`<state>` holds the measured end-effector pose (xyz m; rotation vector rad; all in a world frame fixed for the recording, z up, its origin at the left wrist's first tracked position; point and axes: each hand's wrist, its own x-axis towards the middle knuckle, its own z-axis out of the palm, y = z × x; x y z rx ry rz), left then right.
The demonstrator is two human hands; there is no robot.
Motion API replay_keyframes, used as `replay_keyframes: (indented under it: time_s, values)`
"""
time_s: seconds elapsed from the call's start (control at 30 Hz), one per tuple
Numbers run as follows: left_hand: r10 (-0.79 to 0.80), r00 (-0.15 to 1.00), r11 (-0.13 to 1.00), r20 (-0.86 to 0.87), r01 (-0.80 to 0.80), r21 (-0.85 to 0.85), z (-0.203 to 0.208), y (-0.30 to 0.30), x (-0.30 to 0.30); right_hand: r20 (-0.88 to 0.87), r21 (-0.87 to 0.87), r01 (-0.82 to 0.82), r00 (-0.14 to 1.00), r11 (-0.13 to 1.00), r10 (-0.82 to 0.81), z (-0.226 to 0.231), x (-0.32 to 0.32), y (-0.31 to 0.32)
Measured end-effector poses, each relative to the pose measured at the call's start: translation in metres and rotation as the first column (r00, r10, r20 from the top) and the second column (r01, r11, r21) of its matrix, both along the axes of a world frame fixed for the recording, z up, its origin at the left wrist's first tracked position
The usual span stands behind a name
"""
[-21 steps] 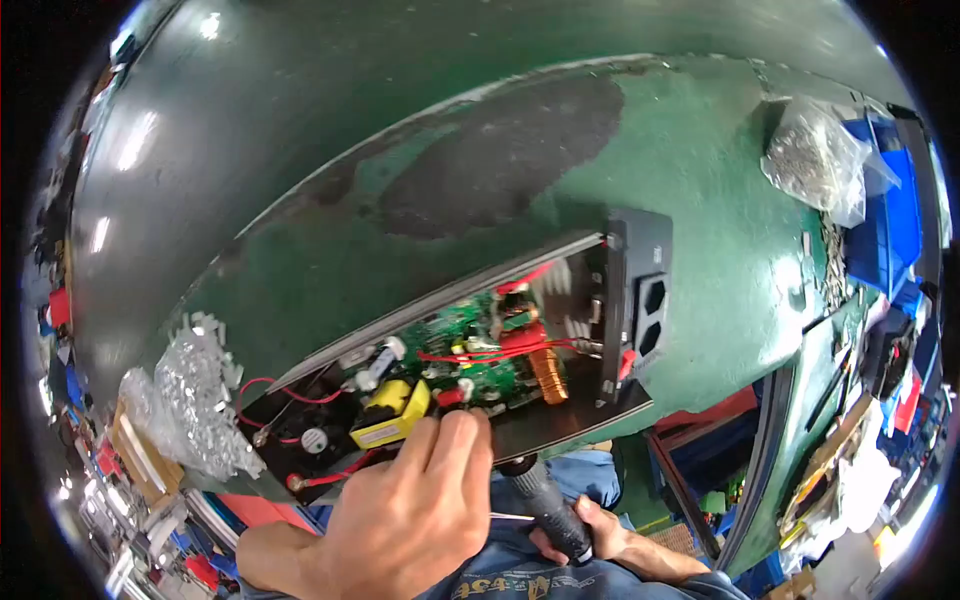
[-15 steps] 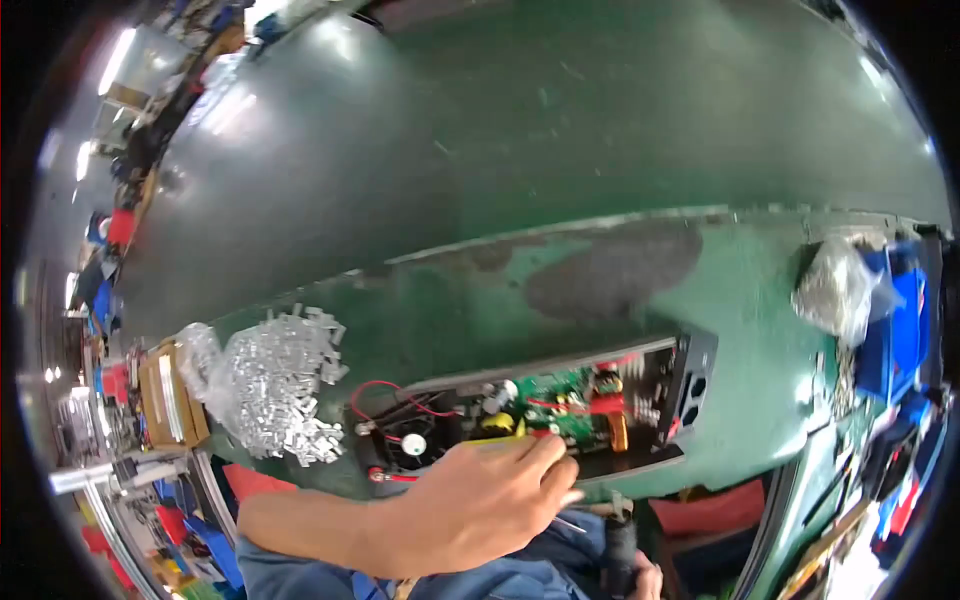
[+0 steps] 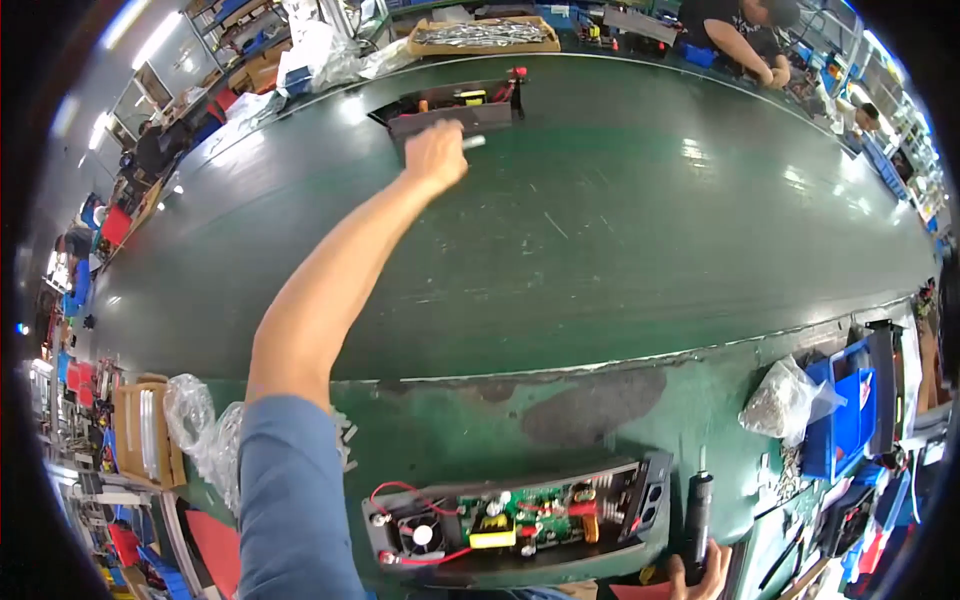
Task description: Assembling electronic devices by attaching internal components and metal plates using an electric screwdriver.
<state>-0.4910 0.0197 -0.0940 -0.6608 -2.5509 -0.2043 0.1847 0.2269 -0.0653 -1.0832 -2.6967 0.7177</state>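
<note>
My left hand point(image 3: 436, 152) reaches far across the green belt, its fingers closed round a small whitish piece point(image 3: 474, 142) that sticks out to the right. Just beyond it is a dark open-topped device housing point(image 3: 450, 117) with a yellow part inside; whether the hand touches it I cannot tell. At the lower edge, my right hand point(image 3: 705, 572) has thumb and fingers round the rear end of a black power screwdriver point(image 3: 700, 510), bit pointing away. Left of that lies another open housing point(image 3: 640, 500) with a fan point(image 3: 422, 534), green circuit board point(image 3: 545, 508) and red wires.
Clear plastic bags point(image 3: 205, 430) and a cardboard box point(image 3: 145, 430) stand at the left, with small pieces partly behind my sleeve. Blue bins point(image 3: 840, 420) and a bag of small parts point(image 3: 780, 400) sit at the right. Beyond the belt are a tray of metal parts point(image 3: 485, 36) and other people.
My left hand has left the near housing and stretched far forward. The view has tilted up, showing the belt's far side. My right hand and the screwdriver have shifted right.
</note>
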Motion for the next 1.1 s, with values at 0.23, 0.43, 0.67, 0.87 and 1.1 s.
replay_keyframes:
  time_s: [0.23,0.43,0.67,0.87,1.1]
  values:
    - [-0.122,0.980,0.988,-0.155,0.105,-0.112,0.002,0.010,-0.086,0.019,-0.093,0.083,0.996,0.992,-0.082,-0.009,-0.004,0.001]
    - [-0.183,0.983,0.956,-0.003,0.177,-0.235,0.008,-0.001,-0.034,-0.006,-0.026,0.028,1.000,0.999,-0.028,-0.018,-0.005,0.018]
    - [-0.214,0.949,0.958,0.230,0.250,-0.140,0.069,-0.054,0.101,-0.057,0.211,-0.127,0.988,0.969,0.141,-0.038,0.006,0.034]
    - [-0.474,0.875,0.875,0.103,0.481,-0.058,0.128,-0.068,0.215,-0.119,0.048,-0.144,0.982,0.988,0.149,-0.003,-0.033,0.007]
    - [-0.809,0.587,0.586,-0.016,0.805,-0.089,0.134,0.050,0.285,-0.164,0.085,-0.152,0.973,0.985,0.165,-0.007,0.000,0.007]
